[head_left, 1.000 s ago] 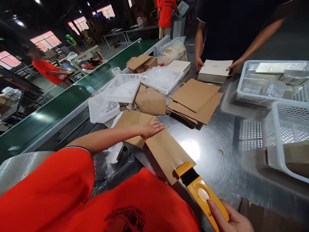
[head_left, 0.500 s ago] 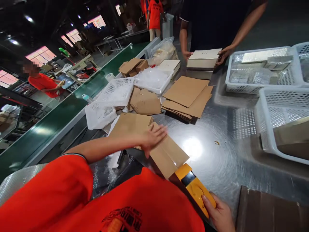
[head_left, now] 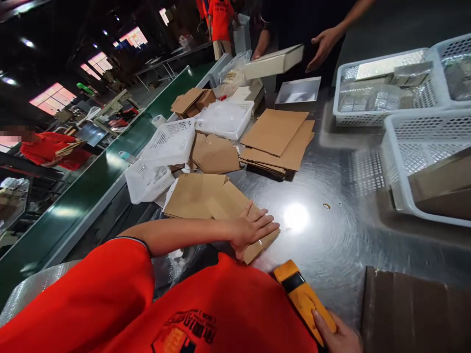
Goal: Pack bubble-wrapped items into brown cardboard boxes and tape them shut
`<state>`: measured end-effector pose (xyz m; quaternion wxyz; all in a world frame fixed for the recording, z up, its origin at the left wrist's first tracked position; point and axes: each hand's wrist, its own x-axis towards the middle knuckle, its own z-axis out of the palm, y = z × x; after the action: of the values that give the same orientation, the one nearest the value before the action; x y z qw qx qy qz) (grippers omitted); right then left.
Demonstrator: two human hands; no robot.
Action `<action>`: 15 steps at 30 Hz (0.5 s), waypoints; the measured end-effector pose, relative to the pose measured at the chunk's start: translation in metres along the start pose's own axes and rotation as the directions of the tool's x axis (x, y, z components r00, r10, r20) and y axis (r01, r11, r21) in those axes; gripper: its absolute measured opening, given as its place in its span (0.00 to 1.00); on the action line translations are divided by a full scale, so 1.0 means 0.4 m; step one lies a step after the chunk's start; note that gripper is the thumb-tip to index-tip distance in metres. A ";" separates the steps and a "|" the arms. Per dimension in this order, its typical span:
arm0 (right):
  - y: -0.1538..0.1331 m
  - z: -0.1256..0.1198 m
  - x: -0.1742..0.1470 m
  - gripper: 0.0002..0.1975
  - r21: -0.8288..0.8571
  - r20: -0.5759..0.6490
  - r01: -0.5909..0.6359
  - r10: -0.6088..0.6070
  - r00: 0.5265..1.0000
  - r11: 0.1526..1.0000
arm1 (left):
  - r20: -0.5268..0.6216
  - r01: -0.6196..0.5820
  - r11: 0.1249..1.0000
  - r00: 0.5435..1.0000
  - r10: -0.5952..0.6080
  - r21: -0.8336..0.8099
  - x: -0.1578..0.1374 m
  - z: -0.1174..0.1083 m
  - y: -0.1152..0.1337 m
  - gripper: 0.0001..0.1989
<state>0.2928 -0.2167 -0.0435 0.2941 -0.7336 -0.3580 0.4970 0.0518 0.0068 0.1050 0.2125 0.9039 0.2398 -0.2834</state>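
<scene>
My left hand (head_left: 253,229) lies flat with fingers spread on a folded piece of brown cardboard (head_left: 231,198) near the table's front edge. A shiny strip, like clear tape, shows on the cardboard beside the fingers. To the lower right, my right hand (head_left: 336,333) grips a yellow tape dispenser (head_left: 303,296) with a dark band near its front end. The dispenser's front end is apart from the cardboard. Part of my right hand is hidden behind the dispenser. Another flat cardboard stack (head_left: 193,191) lies left of my left hand.
Flat cardboard sheets (head_left: 275,132) are stacked ahead. White baskets (head_left: 395,162) stand at right, others (head_left: 169,139) at left by the green conveyor (head_left: 121,152). Across the table a co-worker's hands (head_left: 326,44) are near a white box (head_left: 275,61). Brown cardboard (head_left: 412,309) lies front right.
My left hand has slid right along the cardboard to its end. The tape dispenser has moved away from that end. The co-worker has lifted a white box part off to the left.
</scene>
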 end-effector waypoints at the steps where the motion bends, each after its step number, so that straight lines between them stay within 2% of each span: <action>1: -0.016 0.005 0.004 0.23 -0.046 0.024 0.022 -0.021 0.999 0.999 | -0.009 -0.008 1.000 1.000 0.008 -0.001 0.002 0.004 -0.002 0.61; 5: -0.126 0.021 0.049 0.29 -0.303 0.139 0.084 -0.043 0.989 0.949 | -0.011 -0.013 1.000 1.000 0.013 0.023 0.009 0.011 0.000 0.65; 9: -0.285 -0.002 0.078 0.32 -0.618 0.199 0.039 0.109 0.974 0.785 | 0.003 -0.006 0.999 1.000 0.006 0.053 0.010 0.006 0.007 0.64; 12: -0.400 -0.010 0.098 0.31 -0.733 0.175 -0.009 0.202 0.964 0.680 | -0.025 -0.018 0.998 1.000 0.019 0.052 0.011 0.005 0.005 0.63; 15: -0.466 0.018 0.123 0.27 -0.760 0.095 -0.050 0.187 0.978 0.648 | -0.056 -0.043 0.997 0.997 0.047 0.061 0.010 0.006 0.002 0.64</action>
<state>0.2550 -0.0695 0.0753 -0.1001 -0.7675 -0.5059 0.3809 0.0542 0.0060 0.1007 0.1849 0.9228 0.2169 -0.2594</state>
